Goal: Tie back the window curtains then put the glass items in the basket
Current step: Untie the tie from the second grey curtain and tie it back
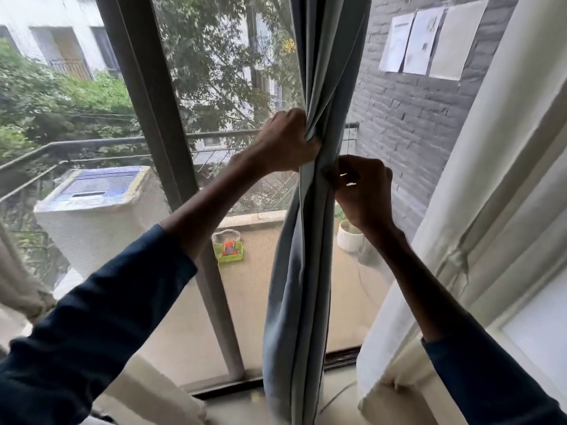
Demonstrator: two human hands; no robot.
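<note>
At the window, directly before you: 1 blue-grey curtain, gathered into a narrow upright bundle, hanging from above the picture's top edge down to the sill.

Hands, 2, both raised to the bundle at about mid-height:
- your left hand on the bundle's left side, fingers curled tight round the gathered folds, the fabric bunched in the fist;
- your right hand on the bundle's right side and slightly lower, thumb and fingertips pinched together on a fold at that edge; whether a tie is also held there, you cannot tell.

The curtain thus runs between the 2 hands, most of its length hanging free below them.

Other curtains, 2: 1 white curtain at the right, apart from the blue-grey one; 1 pale curtain partly seen at the left edge.

Window frame upright, 1, dark, left of the bundle.

Grey brick wall, 1, bearing 3 paper sheets side by side.

Outside, on the balcony: 1 washing machine; 1 green packet on the floor; 1 white ribbed pot, beside your right wrist in the view.
</note>
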